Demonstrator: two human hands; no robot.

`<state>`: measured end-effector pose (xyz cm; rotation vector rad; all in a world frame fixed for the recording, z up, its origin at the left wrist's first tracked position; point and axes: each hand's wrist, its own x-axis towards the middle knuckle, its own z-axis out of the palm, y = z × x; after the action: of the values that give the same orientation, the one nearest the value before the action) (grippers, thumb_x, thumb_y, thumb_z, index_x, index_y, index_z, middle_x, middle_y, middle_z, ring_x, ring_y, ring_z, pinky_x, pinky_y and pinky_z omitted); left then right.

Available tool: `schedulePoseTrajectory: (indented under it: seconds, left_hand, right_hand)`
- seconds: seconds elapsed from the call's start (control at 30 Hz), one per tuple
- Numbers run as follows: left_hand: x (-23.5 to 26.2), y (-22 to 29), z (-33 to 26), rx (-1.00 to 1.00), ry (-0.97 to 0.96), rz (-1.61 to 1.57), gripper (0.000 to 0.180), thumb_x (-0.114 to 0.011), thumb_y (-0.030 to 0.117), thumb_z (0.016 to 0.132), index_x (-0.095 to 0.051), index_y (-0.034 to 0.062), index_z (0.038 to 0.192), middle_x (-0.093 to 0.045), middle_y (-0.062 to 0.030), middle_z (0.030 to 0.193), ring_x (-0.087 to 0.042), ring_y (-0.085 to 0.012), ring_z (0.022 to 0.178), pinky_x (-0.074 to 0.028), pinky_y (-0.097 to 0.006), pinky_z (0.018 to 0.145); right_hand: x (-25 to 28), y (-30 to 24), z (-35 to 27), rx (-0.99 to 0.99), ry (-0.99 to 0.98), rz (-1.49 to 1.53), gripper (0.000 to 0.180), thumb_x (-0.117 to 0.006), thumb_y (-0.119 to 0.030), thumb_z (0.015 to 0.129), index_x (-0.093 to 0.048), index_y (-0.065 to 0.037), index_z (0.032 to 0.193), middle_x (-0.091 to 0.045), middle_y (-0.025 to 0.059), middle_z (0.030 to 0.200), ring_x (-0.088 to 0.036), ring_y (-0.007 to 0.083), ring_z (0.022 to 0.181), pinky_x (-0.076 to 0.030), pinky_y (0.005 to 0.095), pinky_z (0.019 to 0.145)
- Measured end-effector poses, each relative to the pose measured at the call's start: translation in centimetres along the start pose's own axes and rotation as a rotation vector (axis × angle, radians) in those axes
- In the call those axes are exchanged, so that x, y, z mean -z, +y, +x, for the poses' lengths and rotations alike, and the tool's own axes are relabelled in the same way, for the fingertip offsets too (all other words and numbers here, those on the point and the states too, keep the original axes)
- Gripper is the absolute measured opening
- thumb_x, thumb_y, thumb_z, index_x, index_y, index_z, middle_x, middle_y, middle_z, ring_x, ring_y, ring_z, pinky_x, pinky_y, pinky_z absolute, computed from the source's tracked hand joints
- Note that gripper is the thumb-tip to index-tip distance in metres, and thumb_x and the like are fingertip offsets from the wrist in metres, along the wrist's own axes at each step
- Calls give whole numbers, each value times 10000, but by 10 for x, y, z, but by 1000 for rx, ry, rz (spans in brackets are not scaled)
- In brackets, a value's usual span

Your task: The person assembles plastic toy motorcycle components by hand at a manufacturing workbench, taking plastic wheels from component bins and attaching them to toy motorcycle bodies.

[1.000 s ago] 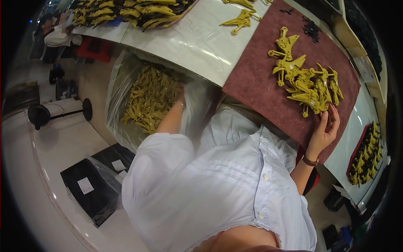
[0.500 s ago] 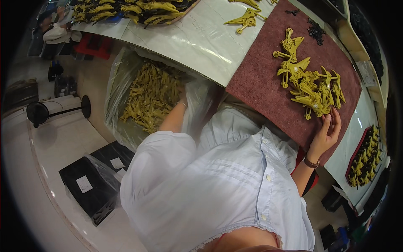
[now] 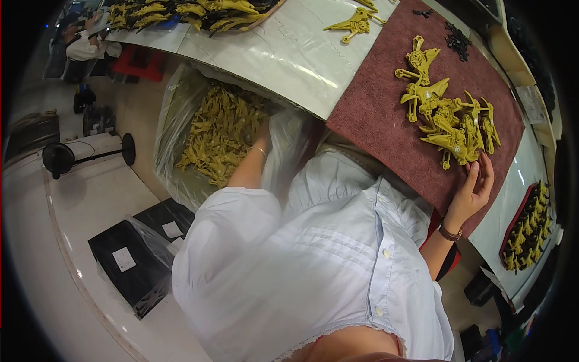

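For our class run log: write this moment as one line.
left hand: in bag of yellow parts | right hand: beside yellow parts pile on maroon mat

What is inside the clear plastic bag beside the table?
The clear plastic bag holds a heap of yellow plastic parts. The left hand reaches in among them, its fingers hidden by the parts and bag fold. What lies beneath the heap cannot be seen.

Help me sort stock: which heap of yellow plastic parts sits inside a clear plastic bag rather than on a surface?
The heap of yellow plastic parts the left hand reaches into; its clear plastic bag stands beside the table, the other heaps lie on tabletops or trays.
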<state>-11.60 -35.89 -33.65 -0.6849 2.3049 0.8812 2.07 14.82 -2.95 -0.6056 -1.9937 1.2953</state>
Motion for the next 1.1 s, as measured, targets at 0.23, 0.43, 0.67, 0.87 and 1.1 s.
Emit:
schedulePoseTrajectory:
  seconds: [0.23, 0.43, 0.67, 0.87, 1.1]
  left_hand:
    - [50, 8, -34, -64, -13, 120, 575, -714, 90, 793, -471, -31, 1300, -567, -173, 1246, -577, -302, 1121, -478, -373, 862]
    - [107, 60, -134, 40, -49, -88, 594, -745, -8, 713, -511, 31, 1258, -610, -154, 1165, -624, -284, 1048, -548, -371, 785]
    - [200, 25, -181, -173, 164, -423, 443, -748, -35, 720, -530, 24, 1100, -630, -90, 1013, -635, -187, 877, -557, -323, 696]
    - [223, 132, -249, -571, 200, -669, 389, -775, -1, 734, -531, 44, 1034, -619, -74, 983, -614, -155, 867, -517, -306, 736]
    - [129, 320, -289, -1255, -32, -484, 369, -660, -106, 692, -538, 32, 1012, -579, -23, 899, -550, -95, 824, -466, -239, 755]
  right_hand:
    - [0, -1, -2, 3, -12, 4, 276, -556, -70, 948, -551, 47, 1199, -517, 152, 1267, -552, 201, 1112, -553, 319, 849]
    - [1, -2, -2, 1, -18, 23, 260, -556, -59, 945, -563, 49, 1182, -519, 151, 1260, -562, 195, 1087, -548, 306, 841]
    - [0, -2, 0, 9, -30, 33, 255, -557, -45, 941, -568, 49, 1177, -524, 146, 1254, -572, 181, 1053, -536, 293, 829]
    - [2, -2, -1, 3, -13, 57, 245, -568, -56, 939, -581, 30, 1168, -532, 127, 1254, -559, 172, 1083, -519, 284, 844]
    - [0, -7, 0, 87, -29, -57, 246, -616, -82, 907, -613, -21, 1145, -515, 100, 1250, -536, 183, 1125, -518, 264, 782]
